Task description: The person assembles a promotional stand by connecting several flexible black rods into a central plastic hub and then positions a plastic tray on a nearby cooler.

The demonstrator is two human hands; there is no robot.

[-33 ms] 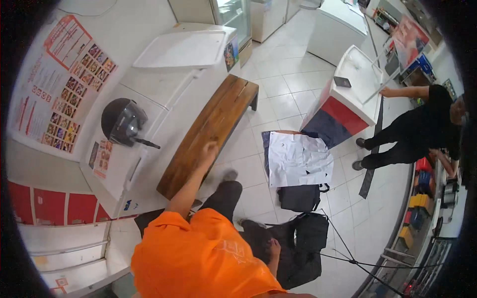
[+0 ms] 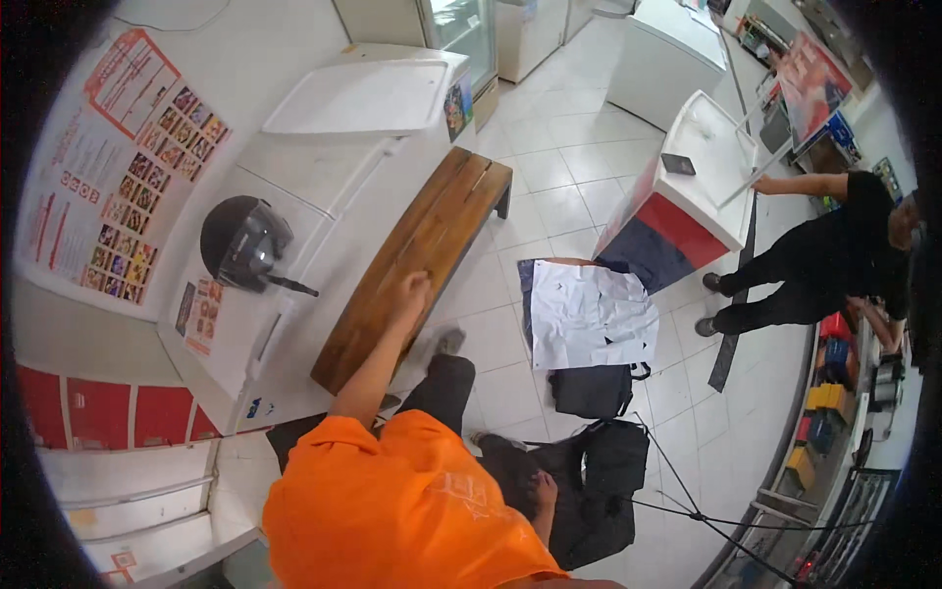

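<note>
My left hand [image 2: 411, 296] is held out over a long wooden bench [image 2: 432, 221], apart from it as far as I can see. Its fingers look curled, and whatever they may hold is hidden. Lower down, my right hand [image 2: 543, 487] hangs beside my dark trouser leg with its fingers bent in. A small purplish spot shows at those fingers, too small to name. Close to this hand, black bags [image 2: 613, 456] lie on the tiled floor. Beyond them a creased white sheet [image 2: 594, 314] is spread over something dark.
A black helmet [image 2: 243, 242] rests on a white chest freezer [image 2: 324, 162] at the left. A white-topped counter [image 2: 702, 187] bears a dark flat object [image 2: 678, 164]. Another person [image 2: 819, 245] in black stands at the right, gripping a white frame. Thin black rods [image 2: 695, 515] cross at lower right.
My left hand has shifted slightly up and my left foot has moved a little forward. The red picture panel by the other person has tilted slightly.
</note>
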